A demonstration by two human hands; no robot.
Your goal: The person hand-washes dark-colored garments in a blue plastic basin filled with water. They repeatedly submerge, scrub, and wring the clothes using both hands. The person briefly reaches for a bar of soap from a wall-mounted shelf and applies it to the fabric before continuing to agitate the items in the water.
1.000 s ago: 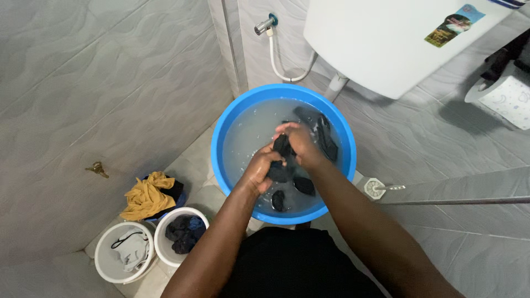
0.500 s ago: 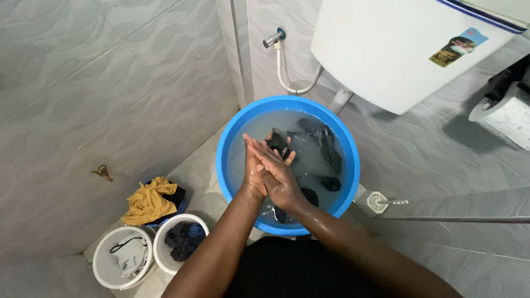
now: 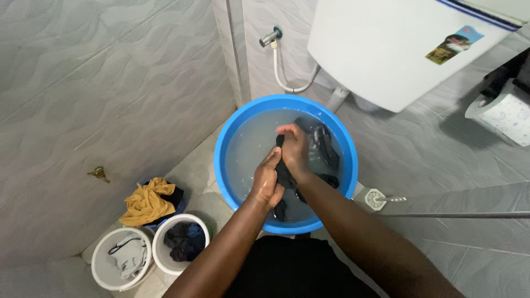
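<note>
Grey tiles with a faint wavy relief cover the wall (image 3: pixel 110 83) across the left and top of the frame, and paler glossy tiles make the floor (image 3: pixel 193 171) at lower left. At the centre stands a round blue plastic basin (image 3: pixel 226 132), smooth-walled, filled with cloudy water. Over it the left hand (image 3: pixel 266 181) and the right hand (image 3: pixel 294 150) meet, fingers curled and clamped together on a wet black cloth (image 3: pixel 284 174) that hangs between the palms just above the water; more dark cloth (image 3: pixel 323 146) lies soaking toward the basin's right side. Both forearms are wet and shiny. In the upper right of the frame a smooth white toilet tank (image 3: pixel 381 49) carries a small coloured sticker, and a metal tap (image 3: pixel 269 37) with a white hose sits on the wall just left of it. At the right edge hangs a roll of patterned toilet paper (image 3: pixel 505 113). At lower left two white round buckets (image 3: pixel 118 259) stand touching each other, one with pale laundry, one with dark, and just behind them a crumpled mustard-yellow cloth (image 3: pixel 144 201) lies heaped on another container.
</note>
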